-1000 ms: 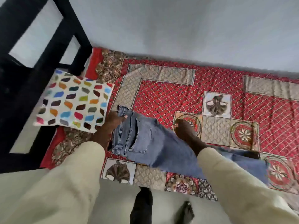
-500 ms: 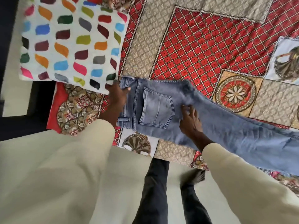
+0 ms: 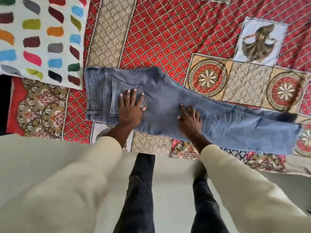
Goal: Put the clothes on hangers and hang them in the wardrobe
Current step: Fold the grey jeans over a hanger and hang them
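A pair of blue jeans lies flat on the bed, folded lengthwise, waistband to the left and legs running out to the right. My left hand presses flat on the back pocket with its fingers spread. My right hand lies flat on the thigh part of the jeans, fingers straight. Neither hand holds anything. No hanger or wardrobe is in view.
The bed carries a red patterned bedspread. A white pillow with coloured patches lies at the upper left, close to the waistband. The bed's near edge runs just below the jeans, with my legs and pale floor beneath it.
The jeans were laid down flat on the bed. My left hand let go of the waistband and moved onto the back pocket; my right hand slid to the thigh. The camera leaned closer.
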The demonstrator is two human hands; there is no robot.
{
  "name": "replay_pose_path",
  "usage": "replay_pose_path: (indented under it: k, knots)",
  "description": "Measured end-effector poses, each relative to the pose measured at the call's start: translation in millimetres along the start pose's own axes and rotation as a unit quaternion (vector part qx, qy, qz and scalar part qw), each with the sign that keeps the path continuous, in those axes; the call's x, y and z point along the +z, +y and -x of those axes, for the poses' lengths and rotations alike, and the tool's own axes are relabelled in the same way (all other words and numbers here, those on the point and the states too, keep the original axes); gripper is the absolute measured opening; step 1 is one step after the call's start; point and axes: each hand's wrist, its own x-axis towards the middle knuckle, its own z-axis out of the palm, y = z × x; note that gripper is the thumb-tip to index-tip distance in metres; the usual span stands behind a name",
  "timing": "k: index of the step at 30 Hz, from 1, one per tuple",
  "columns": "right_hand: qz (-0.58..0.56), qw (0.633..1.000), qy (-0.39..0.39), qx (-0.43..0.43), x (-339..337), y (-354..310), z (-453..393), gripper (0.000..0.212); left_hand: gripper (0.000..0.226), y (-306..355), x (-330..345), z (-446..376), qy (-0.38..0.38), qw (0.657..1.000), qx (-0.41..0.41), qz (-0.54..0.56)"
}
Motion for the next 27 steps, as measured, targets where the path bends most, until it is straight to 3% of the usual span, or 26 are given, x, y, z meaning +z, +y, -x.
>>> replay_pose_path:
  k: [3, 7, 9, 12, 16, 20, 23, 27]
  knots:
    - [-0.027, 0.997, 0.008, 0.077, -8, 78, 17, 0.061, 0.064, 56, -11, 3, -0.002, 0.997, -0.079, -0.015]
    - [0.029, 0.998, 0.013, -0.051, -22, 169, 38, 0.057, 0.068, 192, -3, 20, -0.002, 0.997, 0.039, 0.071]
    - [0.028, 0.998, 0.017, -0.061, -31, 214, 40, 0.058, 0.068, 259, 1, 28, -0.019, 0.993, 0.076, 0.083]
    - [-0.011, 0.998, 0.056, -0.006, -54, 292, 41, 0.068, 0.066, 343, -2, 29, 0.007, 0.99, 0.119, 0.078]
    - [-0.077, 0.982, 0.13, 0.113, -90, 395, 43, 0.069, 0.08, 431, -17, 14, 0.065, 0.981, 0.171, 0.07]
    - [-0.262, 0.913, 0.172, 0.263, -100, 448, 32, 0.073, 0.067, 482, -24, -8, 0.072, 0.983, 0.162, 0.047]
    - [-0.32, 0.895, 0.18, 0.254, -100, 457, 31, 0.031, 0.044, 493, -31, -14, 0.121, 0.982, 0.119, 0.078]
    - [-0.386, 0.887, 0.218, 0.129, -97, 441, 44, 0.014, 0.024, 500, -40, -9, 0.223, 0.966, 0.058, 0.12]
